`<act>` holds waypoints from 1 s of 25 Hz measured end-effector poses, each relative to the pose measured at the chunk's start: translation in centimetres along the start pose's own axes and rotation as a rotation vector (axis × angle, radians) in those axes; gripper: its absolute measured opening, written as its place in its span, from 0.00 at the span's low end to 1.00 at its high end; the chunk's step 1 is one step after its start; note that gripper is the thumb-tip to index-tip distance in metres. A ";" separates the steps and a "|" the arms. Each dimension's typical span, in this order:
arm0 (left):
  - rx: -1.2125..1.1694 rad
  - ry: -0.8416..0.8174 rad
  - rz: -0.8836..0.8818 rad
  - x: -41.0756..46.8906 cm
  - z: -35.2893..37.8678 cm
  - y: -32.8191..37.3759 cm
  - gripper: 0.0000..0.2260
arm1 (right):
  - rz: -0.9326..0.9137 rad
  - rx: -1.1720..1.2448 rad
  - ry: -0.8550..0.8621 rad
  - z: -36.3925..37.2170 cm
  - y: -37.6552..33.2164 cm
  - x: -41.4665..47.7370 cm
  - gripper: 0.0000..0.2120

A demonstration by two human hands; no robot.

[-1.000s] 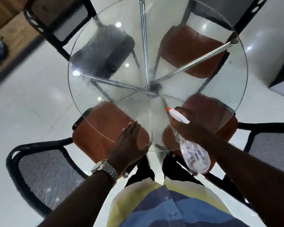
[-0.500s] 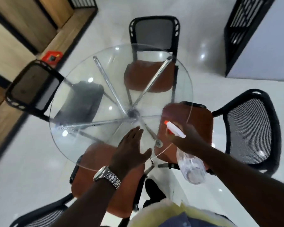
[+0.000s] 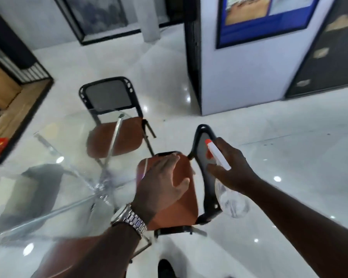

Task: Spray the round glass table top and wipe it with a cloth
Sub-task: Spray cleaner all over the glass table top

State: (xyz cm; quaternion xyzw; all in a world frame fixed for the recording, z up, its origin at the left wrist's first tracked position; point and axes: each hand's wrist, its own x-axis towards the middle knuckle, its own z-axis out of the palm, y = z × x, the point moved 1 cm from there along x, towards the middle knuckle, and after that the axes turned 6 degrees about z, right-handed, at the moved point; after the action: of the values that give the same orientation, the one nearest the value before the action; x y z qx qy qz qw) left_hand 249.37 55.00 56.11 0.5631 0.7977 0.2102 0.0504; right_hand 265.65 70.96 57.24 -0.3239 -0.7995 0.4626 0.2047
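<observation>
The round glass table top (image 3: 48,177) fills the lower left, with chrome legs meeting under its middle. My left hand (image 3: 161,181), a metal watch on its wrist, hovers flat with straight fingers over the table's right edge. To the right, off the table and over a chair, my right hand (image 3: 231,169) grips a clear spray bottle (image 3: 229,199) by its white head with the orange nozzle tip pointing up and left. No cloth is in view.
A chair with a brown seat (image 3: 115,137) stands at the far side of the table. Another brown-seated chair (image 3: 181,197) is under my hands. A white pillar with a blue poster (image 3: 239,57) rises at the right. Glossy white floor lies all around.
The view has swung up and to the right, so the table has slid to the lower left. Both hands have moved rightward past the table's edge, the bottle still in my right hand.
</observation>
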 end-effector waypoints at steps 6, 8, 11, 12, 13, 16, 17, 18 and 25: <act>-0.071 -0.062 0.192 7.8 2.3 7.1 0.32 | 0.064 -0.128 0.179 -11.5 2.5 0.4 0.15; -0.072 -0.041 0.272 11.0 2.8 8.3 0.32 | 0.047 -0.188 0.229 -13.8 2.8 0.8 0.14; -0.094 -0.052 0.395 16.2 3.5 10.9 0.32 | 0.065 -0.288 0.338 -17.3 3.7 1.1 0.12; -0.098 -0.053 0.432 17.7 4.0 11.9 0.32 | 0.083 -0.313 0.372 -18.4 4.1 1.1 0.12; -0.105 -0.051 0.460 19.2 4.4 12.8 0.32 | 0.093 -0.342 0.405 -19.6 4.5 1.3 0.13; -0.107 -0.054 0.541 23.2 5.7 15.3 0.31 | 0.128 -0.383 0.496 -23.0 6.0 2.1 0.14; -0.107 -0.057 0.557 24.6 6.1 16.1 0.31 | 0.134 -0.384 0.515 -24.1 6.6 2.5 0.14; -0.108 -0.062 0.572 26.0 6.7 16.9 0.30 | 0.133 -0.377 0.527 -25.1 7.4 3.0 0.14; -0.107 -0.078 0.507 36.6 13.9 20.0 0.29 | 0.116 -0.228 0.443 -32.0 15.7 11.5 0.17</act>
State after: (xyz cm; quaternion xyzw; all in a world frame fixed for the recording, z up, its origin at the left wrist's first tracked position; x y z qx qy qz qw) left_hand 258.14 98.06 57.07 0.7492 0.6162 0.2361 0.0566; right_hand 282.70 104.23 59.53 -0.4837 -0.7622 0.2981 0.3102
